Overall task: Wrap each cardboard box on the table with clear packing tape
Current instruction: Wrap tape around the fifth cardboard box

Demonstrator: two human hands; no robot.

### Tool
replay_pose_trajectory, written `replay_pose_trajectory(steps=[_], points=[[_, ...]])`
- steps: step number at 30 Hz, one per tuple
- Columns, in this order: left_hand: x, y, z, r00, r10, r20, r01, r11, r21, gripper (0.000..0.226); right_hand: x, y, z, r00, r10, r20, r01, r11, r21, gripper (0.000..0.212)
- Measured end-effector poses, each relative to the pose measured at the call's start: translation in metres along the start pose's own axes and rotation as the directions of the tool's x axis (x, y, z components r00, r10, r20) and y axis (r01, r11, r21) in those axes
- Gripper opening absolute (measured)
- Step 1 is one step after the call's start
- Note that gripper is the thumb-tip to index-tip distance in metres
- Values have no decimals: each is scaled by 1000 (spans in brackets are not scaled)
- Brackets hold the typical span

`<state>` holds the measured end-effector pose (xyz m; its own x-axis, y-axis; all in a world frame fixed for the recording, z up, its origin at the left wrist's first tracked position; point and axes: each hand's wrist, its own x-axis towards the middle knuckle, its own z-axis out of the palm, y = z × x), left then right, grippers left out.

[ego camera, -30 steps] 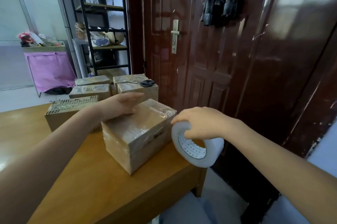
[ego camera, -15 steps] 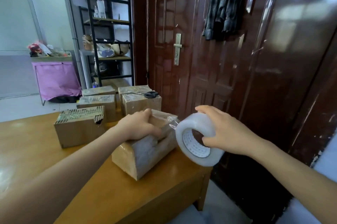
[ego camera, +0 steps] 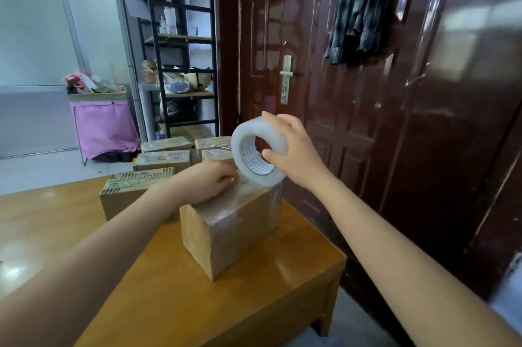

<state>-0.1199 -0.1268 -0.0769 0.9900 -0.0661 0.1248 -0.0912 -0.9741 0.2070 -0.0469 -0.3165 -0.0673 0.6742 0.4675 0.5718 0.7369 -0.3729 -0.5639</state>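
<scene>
Left hand (ego camera: 207, 181) presses flat on cardboard box (ego camera: 231, 229); right hand (ego camera: 293, 149) grips tape roll (ego camera: 258, 151) — keep tension, roll low, smooth behind.

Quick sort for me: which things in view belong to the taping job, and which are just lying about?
In the job:
- tape roll, gripped by right hand
- front box, left hand resting on top
- boxes behind

Lying about:
- black shelf rack
- pink bin
- plaid shirt hanging on the door
</scene>
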Motion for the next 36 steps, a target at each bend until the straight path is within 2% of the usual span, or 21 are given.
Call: replay_pose_trajectory(steps=[3, 5, 7, 11, 14, 16, 18, 20, 22, 23, 25, 27, 30, 32, 33, 34, 36], points=[[-8, 19, 6, 996, -51, 67, 44, 994, 103, 54, -20, 14, 22, 993, -54, -107, 71, 984, 163, 80], [-9, 26, 13, 992, -70, 107, 49, 981, 188, 77, -32, 21, 34, 978, 1, -209, 50, 970, 237, 86], [-9, 30, 18, 989, -102, 104, 81, 979, 185, 87, -37, 19, 34, 968, 50, -246, 10, 971, 237, 85], [-7, 32, 20, 987, -155, 32, 151, 983, 102, 76, -29, 0, 6, 998, 12, -56, -16, 997, -78, 83], [-8, 32, 21, 982, -186, 25, 184, 980, 79, 76, -30, -20, -27, 997, 56, 44, -46, 976, -215, 86], [-7, 30, 22, 982, -188, 22, 186, 980, 76, 79, -40, -26, -53, 973, 131, 190, -69, 952, -298, 83], [-6, 26, 23, 984, -175, 19, 173, 982, 82, 80, -58, -26, -77, 868, 258, 424, -56, 900, -431, 79], [-5, 24, 24, 987, -157, 15, 155, 983, 97, 79, -74, -21, -90, 664, 434, 609, -71, 847, -526, 73], [-4, 25, 24, 991, -134, 8, 132, 983, 124, 76, -82, -15, -91, 435, 589, 681, -148, 793, -592, 76], [-3, 25, 24, 992, -125, 2, 124, 983, 135, 74, -83, -14, -91, 359, 628, 691, -146, 769, -623, 77], [1, 23, 22, 992, -126, -6, 126, 985, 119, 72, -79, -16, -89, 297, 647, 703, -138, 757, -639, 81], [4, 17, 12, 987, -158, 12, 158, 987, -4, 77, -73, -20, -88, 288, 641, 711, -142, 763, -631, 85], [6, 5, -6, 975, -191, 113, 219, 910, -351, 76, -62, -29, -86, 431, 594, 679, 26, 744, -667, 84], [6, -10, -5, 954, -203, 219, 294, 768, -568, 68, -55, -31, -80, 516, 541, 664, 82, 740, -667, 81], [5, -20, -2, 928, -216, 304, 368, 657, -658, 72, -51, -31, -74, 540, 515, 666, 91, 751, -654, 80], [3, -30, 5, 895, -222, 388, 444, 534, -720, 82, -48, -31, -68, 548, 491, 677, 98, 766, -635, 78], [0, -48, 19, 849, -225, 479, 528, 422, -737, 101, -44, -28, -53, 537, 452, 712, 113, 798, -592, 76]])
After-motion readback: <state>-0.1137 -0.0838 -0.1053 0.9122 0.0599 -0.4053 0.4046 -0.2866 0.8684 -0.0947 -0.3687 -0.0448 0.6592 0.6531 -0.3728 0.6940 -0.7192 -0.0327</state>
